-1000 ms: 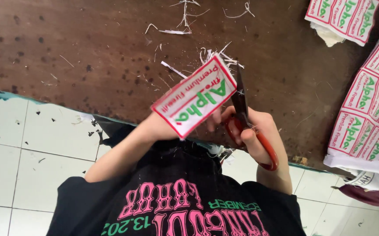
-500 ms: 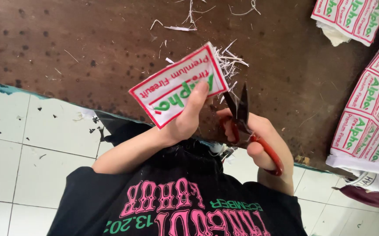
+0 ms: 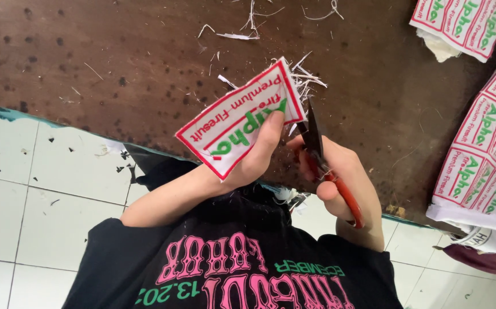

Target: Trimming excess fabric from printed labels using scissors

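Over brown table (image 3: 88, 51), hands hold red-bordered white label (image 3: 236, 117) and scissors (image 3: 322, 154).

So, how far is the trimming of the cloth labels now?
Done: cut thread scraps lie on the brown table. In hand: the left hand holds one label, the right hand holds red-handled snips at its frayed edge. Left: that white fringe, and the uncut label sheets at the right.

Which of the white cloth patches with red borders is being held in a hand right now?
The single cut-out red-bordered white patch, pinched in the left hand beside the scissors. The others lie uncut in sheets on the brown table.
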